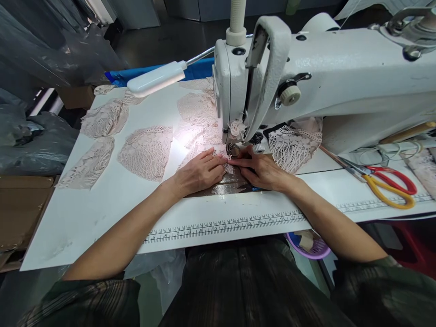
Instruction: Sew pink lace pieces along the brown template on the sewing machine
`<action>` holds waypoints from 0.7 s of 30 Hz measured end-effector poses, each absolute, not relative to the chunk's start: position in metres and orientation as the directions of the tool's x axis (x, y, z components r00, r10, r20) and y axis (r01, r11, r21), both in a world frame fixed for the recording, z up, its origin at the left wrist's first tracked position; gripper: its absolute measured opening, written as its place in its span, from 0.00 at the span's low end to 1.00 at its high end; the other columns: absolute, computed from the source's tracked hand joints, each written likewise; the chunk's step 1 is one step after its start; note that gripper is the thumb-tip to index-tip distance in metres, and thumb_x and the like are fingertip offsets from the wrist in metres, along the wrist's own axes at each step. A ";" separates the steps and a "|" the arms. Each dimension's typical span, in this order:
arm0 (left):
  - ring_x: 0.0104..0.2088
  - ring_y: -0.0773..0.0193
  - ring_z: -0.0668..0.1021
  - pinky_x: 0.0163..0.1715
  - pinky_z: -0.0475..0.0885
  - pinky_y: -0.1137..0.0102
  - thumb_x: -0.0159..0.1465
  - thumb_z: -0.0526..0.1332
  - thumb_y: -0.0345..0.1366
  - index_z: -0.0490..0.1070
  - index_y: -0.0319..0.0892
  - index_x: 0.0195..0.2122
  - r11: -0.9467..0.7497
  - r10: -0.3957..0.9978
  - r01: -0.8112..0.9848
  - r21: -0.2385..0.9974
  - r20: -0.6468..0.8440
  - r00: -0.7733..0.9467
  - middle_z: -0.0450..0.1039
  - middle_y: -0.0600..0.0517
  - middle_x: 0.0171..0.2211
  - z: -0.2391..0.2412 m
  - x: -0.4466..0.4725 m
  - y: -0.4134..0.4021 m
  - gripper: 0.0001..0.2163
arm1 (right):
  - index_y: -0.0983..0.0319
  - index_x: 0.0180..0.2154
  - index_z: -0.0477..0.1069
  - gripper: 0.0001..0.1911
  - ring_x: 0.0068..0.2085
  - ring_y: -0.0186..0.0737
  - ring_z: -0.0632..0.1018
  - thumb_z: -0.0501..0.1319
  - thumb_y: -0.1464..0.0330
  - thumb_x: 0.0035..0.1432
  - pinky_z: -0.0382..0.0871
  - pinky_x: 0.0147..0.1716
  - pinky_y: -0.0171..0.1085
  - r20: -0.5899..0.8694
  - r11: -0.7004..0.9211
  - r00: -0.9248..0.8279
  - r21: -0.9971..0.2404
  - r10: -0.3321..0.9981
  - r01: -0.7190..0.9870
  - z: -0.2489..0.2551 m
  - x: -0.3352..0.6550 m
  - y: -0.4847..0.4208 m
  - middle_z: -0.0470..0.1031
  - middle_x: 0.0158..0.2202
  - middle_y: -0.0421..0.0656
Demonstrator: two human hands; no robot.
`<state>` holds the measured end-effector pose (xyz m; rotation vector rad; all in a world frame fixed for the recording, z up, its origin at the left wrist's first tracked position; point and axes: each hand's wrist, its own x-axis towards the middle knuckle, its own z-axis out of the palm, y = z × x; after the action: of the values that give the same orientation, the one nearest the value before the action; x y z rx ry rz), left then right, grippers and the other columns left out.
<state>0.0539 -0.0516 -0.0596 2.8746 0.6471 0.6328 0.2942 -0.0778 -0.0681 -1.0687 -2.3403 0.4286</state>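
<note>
Table [102,213]: a white table was seen, with a printed ruler strip [225,225] along its near edge.
Sewing machine [340,77]: a white machine was set across the right of the table, its head above the hands; a lamp [155,78] on a flexible neck was lit over the work.
Lace pieces [147,152]: several pale pink cut pieces were spread flat on the left of the table, apart from one another.
Lace under the needle [207,136]: this piece was laid under the machine's foot, lit by the lamp.
Left hand [200,172]: it was pressed flat on the lace, fingers extended, nothing grasped.
Right hand [260,170]: it was laid flat just beside, fingertips touching the left's.
Scissors [388,181]: red and yellow handled pairs were left to the right, well apart.
</note>
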 end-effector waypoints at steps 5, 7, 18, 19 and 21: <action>0.42 0.61 0.80 0.57 0.71 0.49 0.66 0.58 0.33 0.73 0.43 0.35 -0.910 0.415 0.367 0.194 0.396 0.819 0.78 0.47 0.43 -0.058 0.051 -0.053 0.05 | 0.56 0.54 0.75 0.21 0.47 0.43 0.74 0.54 0.73 0.63 0.72 0.49 0.45 0.306 0.621 -0.551 -0.521 0.776 0.585 -0.070 0.296 -0.078 0.68 0.48 0.49; 0.40 0.62 0.80 0.56 0.71 0.49 0.66 0.59 0.33 0.73 0.43 0.34 -0.917 0.398 0.347 0.197 0.426 0.813 0.78 0.48 0.41 -0.058 0.051 -0.054 0.05 | 0.57 0.54 0.75 0.20 0.47 0.43 0.74 0.54 0.73 0.64 0.72 0.49 0.45 0.292 0.604 -0.544 -0.545 0.787 0.582 -0.069 0.297 -0.078 0.69 0.47 0.49; 0.41 0.63 0.80 0.56 0.71 0.51 0.67 0.58 0.32 0.74 0.45 0.36 -0.912 0.410 0.364 0.190 0.364 0.836 0.79 0.49 0.41 -0.057 0.053 -0.055 0.06 | 0.57 0.52 0.76 0.20 0.45 0.43 0.74 0.53 0.73 0.63 0.73 0.46 0.45 0.293 0.628 -0.567 -0.507 0.770 0.590 -0.069 0.297 -0.077 0.69 0.46 0.49; 0.40 0.63 0.80 0.56 0.71 0.51 0.67 0.57 0.32 0.74 0.45 0.37 -0.916 0.401 0.363 0.171 0.362 0.842 0.79 0.49 0.41 -0.058 0.053 -0.055 0.06 | 0.58 0.52 0.76 0.20 0.45 0.43 0.74 0.53 0.73 0.63 0.73 0.47 0.45 0.292 0.629 -0.569 -0.504 0.769 0.592 -0.069 0.297 -0.077 0.69 0.46 0.49; 0.40 0.63 0.80 0.56 0.72 0.52 0.67 0.57 0.31 0.74 0.44 0.37 -0.923 0.384 0.354 0.149 0.361 0.850 0.79 0.49 0.41 -0.058 0.052 -0.055 0.07 | 0.58 0.52 0.76 0.20 0.45 0.43 0.74 0.54 0.73 0.62 0.73 0.47 0.45 0.288 0.631 -0.573 -0.499 0.767 0.594 -0.069 0.296 -0.077 0.68 0.45 0.50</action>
<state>0.0524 -0.0548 -0.0585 2.9468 0.5884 0.6000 0.2965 -0.0768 -0.0691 -1.0692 -2.3717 0.4813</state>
